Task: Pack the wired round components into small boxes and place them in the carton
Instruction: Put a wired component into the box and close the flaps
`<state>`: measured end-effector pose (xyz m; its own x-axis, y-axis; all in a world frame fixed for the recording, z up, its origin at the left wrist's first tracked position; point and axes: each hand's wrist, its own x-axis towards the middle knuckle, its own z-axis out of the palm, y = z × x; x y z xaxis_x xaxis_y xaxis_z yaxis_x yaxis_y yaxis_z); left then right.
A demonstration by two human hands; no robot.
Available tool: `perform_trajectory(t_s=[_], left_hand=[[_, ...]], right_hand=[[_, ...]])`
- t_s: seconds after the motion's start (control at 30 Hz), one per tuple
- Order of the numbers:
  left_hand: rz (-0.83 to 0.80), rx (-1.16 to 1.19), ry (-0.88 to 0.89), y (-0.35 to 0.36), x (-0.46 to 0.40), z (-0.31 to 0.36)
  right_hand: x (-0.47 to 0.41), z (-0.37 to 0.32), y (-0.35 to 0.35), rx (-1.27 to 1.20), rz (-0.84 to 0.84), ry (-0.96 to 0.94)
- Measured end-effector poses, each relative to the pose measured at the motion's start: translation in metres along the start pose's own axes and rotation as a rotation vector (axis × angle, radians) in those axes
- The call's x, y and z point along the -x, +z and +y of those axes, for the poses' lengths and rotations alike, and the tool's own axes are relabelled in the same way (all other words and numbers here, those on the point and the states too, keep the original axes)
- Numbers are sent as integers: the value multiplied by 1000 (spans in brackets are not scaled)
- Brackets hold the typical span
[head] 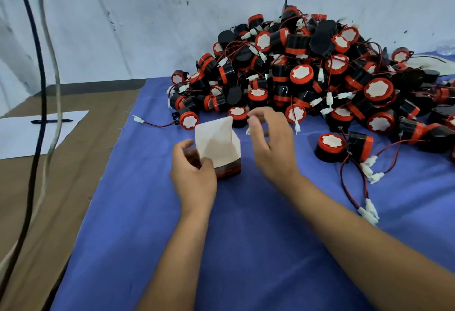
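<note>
Landmark: small cardboard box point(219, 149), white inside, red and dark print on its outer lower wall, standing upright on the blue cloth point(246, 236) that covers the table. Top is open; one white flap stands up at the far side.

Left hand point(194, 175): at the box's left near corner, fingers curled round the left wall, thumb against the near wall. It holds the box.

Right hand point(273, 145): just right of the box and slightly above its rim, fingers bent, fingertips point(253, 114) drawn close together past the far right corner. Whether they pinch anything, cannot tell; motion blur there.

Heap of black round components with red caps and white centres point(320, 76): behind and to the right of the box, piled against the white sheeted wall point(172, 15), red-and-black wires and white plug connectors tangled through it. One loose component point(188, 120) lies just behind the box's left side, its wire trailing left. Two more loose units point(342, 146) sit right of the box, wires running toward the near edge.

Left of the box, beyond the cloth: brown cardboard sheet point(73, 162), on it a white paper point(32, 133) with a black pen point(51, 121). Two hanging cables, one black point(40, 88) and one grey point(55, 69), cross that area.
</note>
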<state>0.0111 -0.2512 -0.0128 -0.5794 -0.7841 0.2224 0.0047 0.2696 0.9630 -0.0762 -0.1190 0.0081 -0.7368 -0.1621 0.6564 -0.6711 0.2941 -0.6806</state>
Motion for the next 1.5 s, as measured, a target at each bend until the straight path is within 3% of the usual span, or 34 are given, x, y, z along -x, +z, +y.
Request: perform_trajectory(t_s=[0.07, 0.13, 0.2, 0.27, 0.33, 0.57, 0.77, 0.83, 0.93, 1.07, 1.13, 1.3, 1.4, 1.5], left_hand=[[39, -12, -26, -1, -4, -3], [51, -50, -25, -1, -7, -4], [49, -80, -30, -1, -9, -6], [54, -91, -35, -1, -9, -8], [72, -83, -49, -2, -9, -8], [211, -14, -52, -5, -7, -2], [239, 17, -103, -4, -6, 0], [205, 35, -110, -4, -2, 2], [98, 95, -131, -1, 6, 7], [-110, 172, -153, 11, 20, 16], [-207, 182, -129, 17, 30, 19], [-446, 279, -85, 21, 46, 16], [-431, 425, -222, 23, 50, 21], [-394, 290, -171, 24, 50, 22]], right_hand=[[-29, 11, 19, 251, -133, 98], [-53, 23, 34, 590, -413, 50], [-71, 30, 46, 730, -631, 2], [-78, 35, 54, 786, -741, 30], [-74, 36, 55, 824, -723, 30], [-25, 18, -3, 659, -659, -11], [35, -4, -57, 335, -875, 27], [44, -6, -67, 316, -825, -20], [56, -10, -76, 281, -541, -21], [54, -21, -79, -130, -206, 83], [54, -32, -75, -130, -94, 6], [61, -47, -49, 147, -178, -183], [57, -45, -45, 350, -171, -186], [58, -39, -51, 505, -142, -99]])
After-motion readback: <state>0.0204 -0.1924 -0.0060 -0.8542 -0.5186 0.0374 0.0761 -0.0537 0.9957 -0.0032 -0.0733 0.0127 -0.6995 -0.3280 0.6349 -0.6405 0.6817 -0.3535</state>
